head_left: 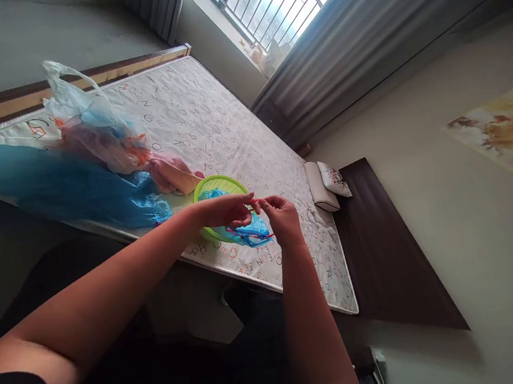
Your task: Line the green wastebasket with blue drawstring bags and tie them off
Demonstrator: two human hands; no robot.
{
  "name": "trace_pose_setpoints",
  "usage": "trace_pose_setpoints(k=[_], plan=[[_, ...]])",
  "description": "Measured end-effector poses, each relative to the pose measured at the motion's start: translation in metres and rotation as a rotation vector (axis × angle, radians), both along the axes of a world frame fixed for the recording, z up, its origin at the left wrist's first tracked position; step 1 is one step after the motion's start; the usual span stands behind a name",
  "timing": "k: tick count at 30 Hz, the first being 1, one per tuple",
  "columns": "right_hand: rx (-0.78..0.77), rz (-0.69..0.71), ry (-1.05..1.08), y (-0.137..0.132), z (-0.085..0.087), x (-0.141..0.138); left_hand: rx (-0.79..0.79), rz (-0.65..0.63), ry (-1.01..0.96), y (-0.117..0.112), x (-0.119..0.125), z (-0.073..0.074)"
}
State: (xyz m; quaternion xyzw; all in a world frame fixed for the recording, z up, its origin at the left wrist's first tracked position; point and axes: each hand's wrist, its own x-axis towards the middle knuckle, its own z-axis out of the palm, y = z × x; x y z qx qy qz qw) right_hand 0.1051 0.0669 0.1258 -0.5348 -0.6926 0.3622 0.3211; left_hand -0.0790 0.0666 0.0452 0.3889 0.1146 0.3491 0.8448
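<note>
Left grip (228, 211), right grip (282, 217) pinch red string (253, 201) over green basket (218, 184); bags (90, 128) beside.

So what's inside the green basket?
A crumpled blue bag fills the green basket and spills over its rim. The left hand and right hand pinch a red string above it; the bottom is covered.

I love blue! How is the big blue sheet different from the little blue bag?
The big blue sheet lies spread along the mattress edge; the little blue bag is scrunched at the green basket. The little blue bag has a red string, pinched by the left hand and right hand; the big blue sheet lies untouched. Both look like thin blue plastic.
</note>
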Motion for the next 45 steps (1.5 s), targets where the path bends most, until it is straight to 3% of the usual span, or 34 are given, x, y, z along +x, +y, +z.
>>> trace_pose_setpoints(k=[2,7,10,16,20,23,26,29,33,38,40,45], plan=[[0.04,-0.079,0.071,0.004,-0.001,0.002,-0.016,0.057,-0.012,-0.002,0.004,-0.001],[0.005,-0.402,0.551,0.016,0.004,0.004,0.011,0.196,0.011,-0.011,0.01,0.004],[-0.097,-0.399,0.652,0.017,0.01,0.003,0.16,0.239,0.149,-0.01,0.013,0.002],[-0.358,-0.397,0.794,0.008,0.021,-0.005,0.514,0.51,0.414,-0.003,0.031,-0.011],[-0.353,-0.349,0.882,0.004,0.021,-0.014,0.594,0.419,0.521,-0.008,0.045,-0.013],[-0.252,-0.355,0.909,0.007,0.016,-0.011,0.455,0.309,0.439,-0.011,0.048,-0.015],[-0.155,-0.502,0.839,0.011,0.011,0.003,0.144,0.202,0.172,-0.009,0.041,-0.022],[-0.118,-0.525,0.791,0.008,0.003,0.019,-0.105,0.267,-0.056,-0.004,0.033,-0.029],[-0.031,-0.224,0.72,-0.017,-0.011,0.025,-0.332,0.344,-0.188,0.001,0.027,-0.032],[-0.101,0.182,0.189,-0.052,-0.029,0.02,-0.455,0.318,-0.306,0.0,0.024,-0.029],[-0.063,0.24,0.056,-0.059,-0.031,0.02,-0.477,0.259,-0.35,-0.002,0.021,-0.027],[0.408,-0.195,0.158,-0.054,-0.034,0.021,-0.388,0.083,-0.336,-0.006,0.016,-0.022]])
